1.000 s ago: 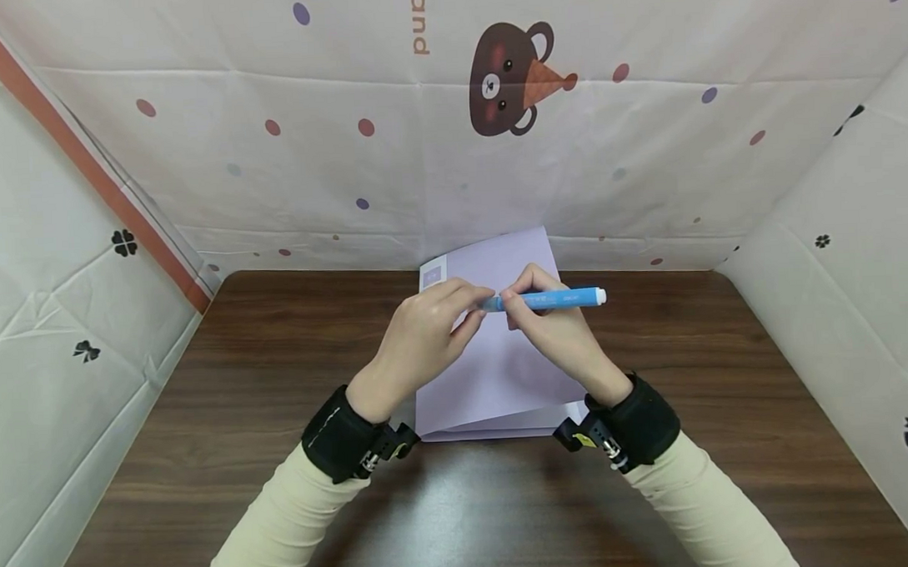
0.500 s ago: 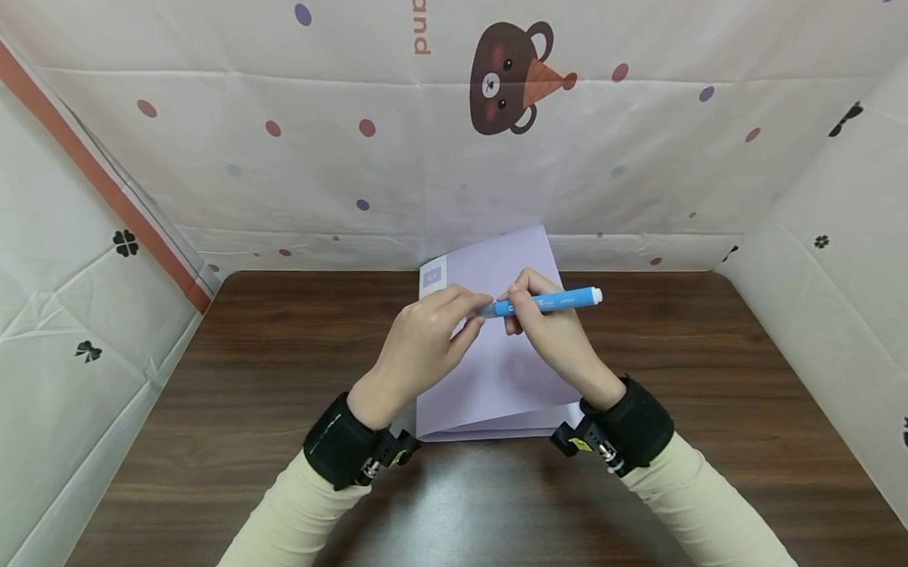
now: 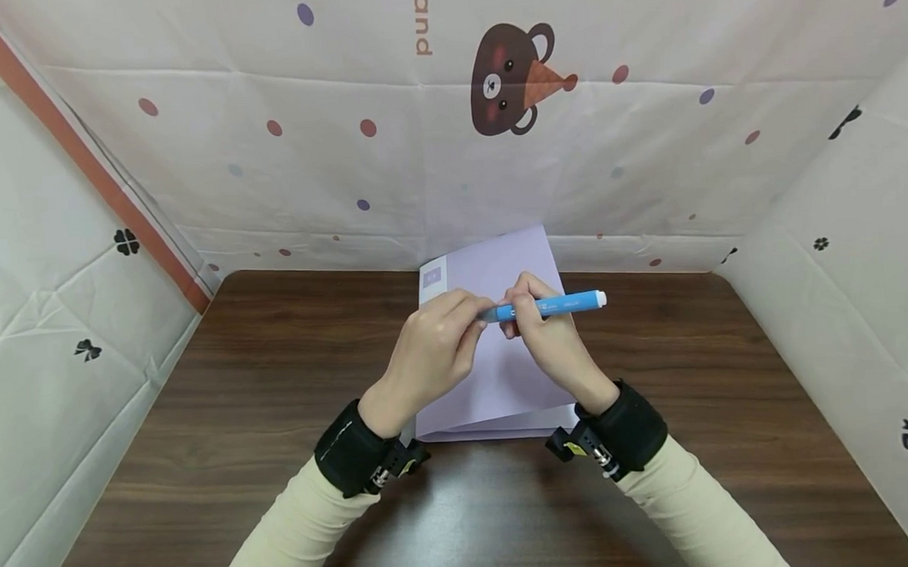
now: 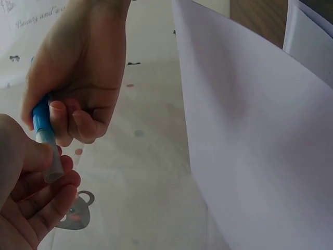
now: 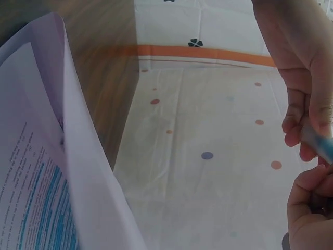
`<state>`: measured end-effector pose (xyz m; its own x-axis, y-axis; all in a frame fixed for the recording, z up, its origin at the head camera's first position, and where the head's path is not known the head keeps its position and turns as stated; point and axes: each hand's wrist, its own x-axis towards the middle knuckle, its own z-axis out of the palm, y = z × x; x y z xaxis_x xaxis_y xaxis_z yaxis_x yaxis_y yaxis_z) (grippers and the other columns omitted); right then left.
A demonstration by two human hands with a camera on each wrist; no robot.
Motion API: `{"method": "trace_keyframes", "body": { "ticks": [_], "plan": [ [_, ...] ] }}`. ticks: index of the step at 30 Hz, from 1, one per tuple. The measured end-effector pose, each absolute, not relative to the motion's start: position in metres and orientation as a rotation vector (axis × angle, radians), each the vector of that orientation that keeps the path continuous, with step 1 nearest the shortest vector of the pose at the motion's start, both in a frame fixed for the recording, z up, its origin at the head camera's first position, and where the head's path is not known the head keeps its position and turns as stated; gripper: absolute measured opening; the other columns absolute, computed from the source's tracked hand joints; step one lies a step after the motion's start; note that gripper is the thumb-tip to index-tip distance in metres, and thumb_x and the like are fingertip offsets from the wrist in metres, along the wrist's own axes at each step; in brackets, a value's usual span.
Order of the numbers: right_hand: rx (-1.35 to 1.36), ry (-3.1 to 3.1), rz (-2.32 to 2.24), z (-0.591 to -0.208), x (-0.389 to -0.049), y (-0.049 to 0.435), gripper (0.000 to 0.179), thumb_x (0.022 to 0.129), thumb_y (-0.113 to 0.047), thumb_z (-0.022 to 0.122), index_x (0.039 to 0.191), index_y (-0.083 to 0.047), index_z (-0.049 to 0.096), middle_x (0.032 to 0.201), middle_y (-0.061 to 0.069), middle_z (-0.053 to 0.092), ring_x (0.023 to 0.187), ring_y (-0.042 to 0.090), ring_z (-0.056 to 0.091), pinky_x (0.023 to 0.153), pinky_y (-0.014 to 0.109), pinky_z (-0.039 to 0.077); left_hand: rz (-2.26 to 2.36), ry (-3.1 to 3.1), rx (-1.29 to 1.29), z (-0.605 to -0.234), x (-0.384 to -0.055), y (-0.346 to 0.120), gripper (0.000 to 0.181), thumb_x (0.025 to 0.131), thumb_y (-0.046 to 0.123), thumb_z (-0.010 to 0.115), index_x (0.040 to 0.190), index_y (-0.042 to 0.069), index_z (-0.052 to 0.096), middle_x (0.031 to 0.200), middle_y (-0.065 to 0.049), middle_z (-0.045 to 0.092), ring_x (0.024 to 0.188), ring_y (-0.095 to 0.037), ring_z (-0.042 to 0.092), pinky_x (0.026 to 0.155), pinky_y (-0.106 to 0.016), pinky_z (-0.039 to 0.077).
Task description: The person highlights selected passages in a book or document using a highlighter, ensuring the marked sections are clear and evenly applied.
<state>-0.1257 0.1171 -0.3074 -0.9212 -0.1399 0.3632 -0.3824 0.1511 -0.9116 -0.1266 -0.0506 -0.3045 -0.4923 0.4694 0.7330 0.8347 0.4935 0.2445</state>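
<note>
A blue highlighter [image 3: 567,303] lies roughly level between both hands, over a pale purple booklet [image 3: 517,373]. Its white end points right. My left hand [image 3: 429,347] pinches the clear, greyish cap [image 4: 53,169] at the other end between thumb and fingers. My right hand [image 3: 549,338] grips the blue barrel, thumb along it and fingers curled beneath. In the left wrist view the cap still sits in line with the barrel. Below the hands, the booklet rests on the table, its cover slightly lifted at the near edge.
The dark wooden table [image 3: 291,356] meets a white patterned cloth [image 3: 307,172] along its back edge. More cloth hangs at left and right. The right wrist view shows a printed page [image 5: 31,156] inside the booklet, with blue-marked lines. A small label [image 3: 433,276] sits at the booklet's upper left.
The highlighter's capped end has dipped slightly and its white end now sits a little higher. My left wrist has shifted right, my right wrist slightly left. The booklet stays put.
</note>
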Motion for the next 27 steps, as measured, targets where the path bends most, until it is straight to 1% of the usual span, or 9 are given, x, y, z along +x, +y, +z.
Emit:
{"method": "trace_keyframes", "body": {
  "ticks": [3,9,17,21,27],
  "plan": [
    [0.542,-2.207,1.874,-0.3083,-0.1253,0.1166,0.028,0.096,-0.014,0.038,0.072,-0.002,0.045,0.061,0.008,0.049,0.057,0.015,0.044,0.053,0.022,0.037,-0.801,-2.137,-1.074,-0.3033,-0.1258,-0.0503,0.012,0.085,0.001,0.059,0.096,0.001,0.065,0.085,-0.004,0.063,0.069,-0.012,0.053,0.061,-0.02,0.046],
    [0.614,-2.19,1.857,-0.3095,-0.1231,0.1153,0.028,0.098,-0.01,0.037,0.072,-0.001,0.042,0.061,0.007,0.05,0.056,0.014,0.044,0.049,0.022,0.034,-0.821,-2.127,-1.077,-0.3019,-0.1231,-0.0503,0.011,0.085,0.001,0.059,0.094,0.002,0.065,0.084,-0.004,0.063,0.07,-0.012,0.053,0.062,-0.021,0.046],
    [0.65,-2.163,1.874,-0.3081,-0.1229,0.115,0.029,0.098,-0.013,0.038,0.072,-0.001,0.043,0.061,0.006,0.049,0.057,0.014,0.045,0.054,0.022,0.039,-0.821,-2.118,-1.078,-0.2989,-0.12,-0.0508,0.011,0.084,0.0,0.06,0.094,0.001,0.065,0.084,-0.005,0.064,0.068,-0.012,0.053,0.06,-0.019,0.046],
    [0.649,-2.168,1.89,-0.3101,-0.1225,0.1156,0.027,0.098,-0.012,0.038,0.074,0.0,0.043,0.062,0.004,0.049,0.058,0.013,0.046,0.056,0.022,0.04,-0.787,-2.142,-1.091,-0.2983,-0.12,-0.0518,0.011,0.085,0.002,0.059,0.095,0.002,0.065,0.084,-0.004,0.064,0.067,-0.011,0.051,0.059,-0.018,0.045],
    [0.611,-2.237,1.854,-0.3114,-0.1218,0.119,0.023,0.097,-0.01,0.04,0.076,-0.002,0.046,0.063,0.004,0.051,0.059,0.013,0.045,0.056,0.021,0.038,-0.747,-2.173,-1.1,-0.3012,-0.1226,-0.0544,0.011,0.085,0.003,0.061,0.095,0.002,0.065,0.084,-0.002,0.064,0.065,-0.009,0.05,0.056,-0.017,0.043]
  ]
}}
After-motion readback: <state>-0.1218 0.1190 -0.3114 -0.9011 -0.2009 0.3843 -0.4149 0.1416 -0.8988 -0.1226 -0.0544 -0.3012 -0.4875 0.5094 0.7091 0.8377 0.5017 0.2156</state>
